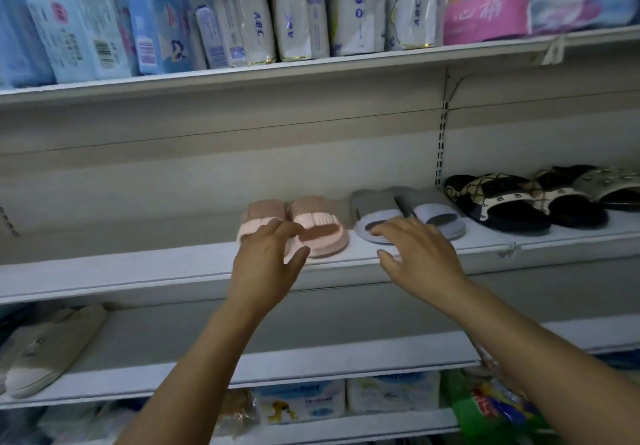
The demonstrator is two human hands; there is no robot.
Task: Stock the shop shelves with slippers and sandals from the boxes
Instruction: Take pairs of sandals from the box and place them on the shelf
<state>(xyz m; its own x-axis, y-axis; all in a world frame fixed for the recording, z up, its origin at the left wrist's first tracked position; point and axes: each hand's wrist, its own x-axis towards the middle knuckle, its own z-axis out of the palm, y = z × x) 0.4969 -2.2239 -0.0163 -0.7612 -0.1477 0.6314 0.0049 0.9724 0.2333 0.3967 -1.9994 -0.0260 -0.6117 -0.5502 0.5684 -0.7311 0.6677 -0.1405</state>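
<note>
A pair of pink slippers (313, 228) lies side by side on the middle shelf (138, 271), toes toward me. My left hand (266, 261) reaches over the left pink slipper with fingers spread and straight, touching or just above it. To the right sits a pair of grey-lilac slippers (429, 217). My right hand (419, 254) hovers with relaxed fingers at the front of the left grey slipper, holding nothing. Farther right stand patterned black-and-beige sandals (502, 205).
The top shelf (311, 63) is packed with blue, white and pink packets. A beige closed slipper pair (45, 347) rests on the lower shelf at left. Packaged goods (388, 396) fill the bottom shelf. The left part of the middle shelf holds no goods.
</note>
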